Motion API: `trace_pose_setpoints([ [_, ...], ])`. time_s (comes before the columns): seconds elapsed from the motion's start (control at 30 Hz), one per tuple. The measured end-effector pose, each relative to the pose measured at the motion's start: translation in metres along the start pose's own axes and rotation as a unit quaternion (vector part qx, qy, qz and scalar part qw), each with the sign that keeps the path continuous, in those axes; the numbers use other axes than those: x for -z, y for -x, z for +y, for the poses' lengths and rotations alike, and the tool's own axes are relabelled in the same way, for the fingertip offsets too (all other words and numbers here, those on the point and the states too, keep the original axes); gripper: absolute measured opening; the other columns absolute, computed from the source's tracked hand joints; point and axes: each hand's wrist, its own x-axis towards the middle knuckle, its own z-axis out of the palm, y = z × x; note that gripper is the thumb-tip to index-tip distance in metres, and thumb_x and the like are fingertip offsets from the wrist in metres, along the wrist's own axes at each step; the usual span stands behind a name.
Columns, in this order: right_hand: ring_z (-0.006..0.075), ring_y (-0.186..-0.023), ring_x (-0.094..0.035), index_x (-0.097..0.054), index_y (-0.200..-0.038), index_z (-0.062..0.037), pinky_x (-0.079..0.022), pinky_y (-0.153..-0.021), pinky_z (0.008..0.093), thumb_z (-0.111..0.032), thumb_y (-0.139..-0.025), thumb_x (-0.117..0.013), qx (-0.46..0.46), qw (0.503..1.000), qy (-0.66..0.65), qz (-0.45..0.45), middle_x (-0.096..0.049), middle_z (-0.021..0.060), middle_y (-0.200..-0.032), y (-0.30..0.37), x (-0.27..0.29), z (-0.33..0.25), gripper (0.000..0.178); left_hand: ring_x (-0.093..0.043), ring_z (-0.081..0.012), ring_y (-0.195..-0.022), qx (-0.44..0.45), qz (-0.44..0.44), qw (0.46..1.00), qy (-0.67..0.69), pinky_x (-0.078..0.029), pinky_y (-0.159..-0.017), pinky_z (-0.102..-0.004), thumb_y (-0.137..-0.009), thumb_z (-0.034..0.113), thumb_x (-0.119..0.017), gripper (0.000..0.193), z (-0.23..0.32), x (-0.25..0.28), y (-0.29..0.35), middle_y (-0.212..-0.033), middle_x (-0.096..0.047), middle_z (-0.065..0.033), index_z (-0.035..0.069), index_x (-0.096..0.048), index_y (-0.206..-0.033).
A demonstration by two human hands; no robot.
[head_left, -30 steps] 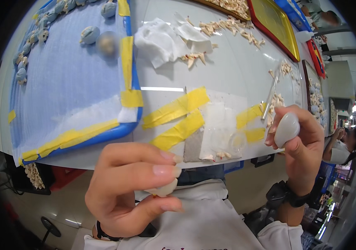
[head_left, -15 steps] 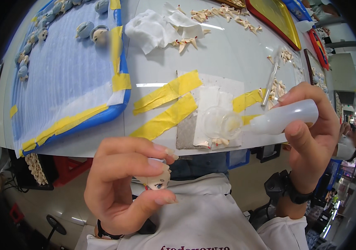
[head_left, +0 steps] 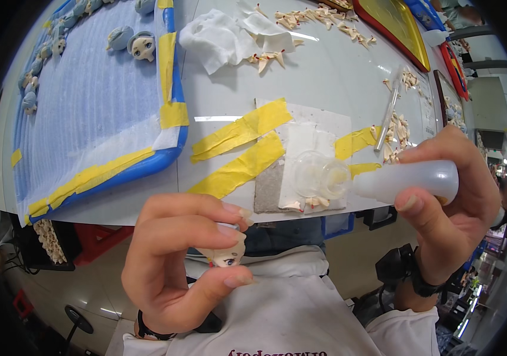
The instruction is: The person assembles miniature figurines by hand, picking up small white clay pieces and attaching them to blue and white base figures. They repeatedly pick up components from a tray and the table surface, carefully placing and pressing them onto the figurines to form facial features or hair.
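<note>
My left hand point(head_left: 167, 261) is closed round a small doll head point(head_left: 230, 256), pinched between thumb and fingers in front of the table's near edge. A painted eye and a bit of red show between the fingertips. My right hand point(head_left: 461, 213) grips a translucent white squeeze bottle point(head_left: 413, 180), tilted almost level, its narrow end pointing left. That end is close to a small clear cup point(head_left: 319, 175) on a white pad; I cannot tell whether they touch. Small cream pieces with red tips point(head_left: 316, 202) lie at the pad's near edge.
A blue-rimmed tray point(head_left: 167, 157) lined with pale foam holds several doll heads point(head_left: 142, 47) at the left. Yellow tape point(head_left: 241, 130) crosses the table beside the pad. Crumpled white tissue point(head_left: 215, 41), a clear rod point(head_left: 388, 115), more cream pieces and a gold tray point(head_left: 393, 26) lie farther back.
My right hand and the bottle have shifted slightly to the right and lower, the bottle now a little more level. My left hand has barely moved, still holding the doll head.
</note>
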Motion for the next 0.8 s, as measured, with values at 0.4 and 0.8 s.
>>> trace_pose_setpoints([
  [0.4, 0.0111, -0.058, -0.051, -0.053, -0.091, 0.0003, -0.040, -0.051, 0.0188, -0.033, -0.068, -0.072, -0.122, 0.980, -0.128, 0.092, -0.053, 0.0069, -0.080, 0.009, -0.006, 0.001, 0.045, -0.057, -0.0224, -0.083, 0.030, 0.013, 0.999, 0.029, -0.048, -0.071, -0.0286, -0.071, 0.005, -0.069, 0.030, 0.003, -0.001, 0.000, -0.099, -0.052, -0.0190, -0.002, -0.052, -0.095],
  [0.8, 0.0221, -0.102, -0.055, -0.042, -0.115, 0.0015, -0.042, -0.088, 0.0297, -0.009, -0.072, -0.062, -0.003, 0.985, -0.169, 0.035, -0.057, 0.0165, -0.105, -0.060, 0.001, 0.018, 0.048, -0.058, -0.0205, -0.085, 0.079, 0.033, 0.996, 0.036, -0.046, -0.073, -0.0271, -0.069, -0.002, -0.070, 0.028, 0.013, 0.004, 0.000, -0.101, -0.055, -0.0165, -0.002, -0.058, -0.094],
])
